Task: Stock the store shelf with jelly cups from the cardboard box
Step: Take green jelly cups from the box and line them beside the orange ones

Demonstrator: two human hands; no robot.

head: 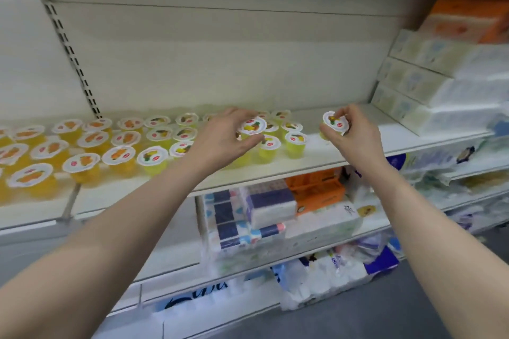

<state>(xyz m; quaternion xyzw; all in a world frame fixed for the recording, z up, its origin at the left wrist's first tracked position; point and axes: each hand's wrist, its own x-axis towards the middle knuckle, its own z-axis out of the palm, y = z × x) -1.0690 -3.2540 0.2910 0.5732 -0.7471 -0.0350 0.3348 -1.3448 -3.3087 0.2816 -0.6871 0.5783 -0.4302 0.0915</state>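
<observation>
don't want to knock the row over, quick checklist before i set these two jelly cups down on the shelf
1. Grip of left hand on left cup: ok, fingers curl round its rim.
2. Grip of right hand on right cup: ok, pinched at the lid.
3. Bare shelf for the right cup: ok, free between the yellow cups and the tissue packs.
4. Spot under the left cup: cannot tell, the hand hides it.
5. Colour match: ok, both yellow like their neighbours.
6. Stock in the cardboard box: cannot tell, out of view.
</observation>
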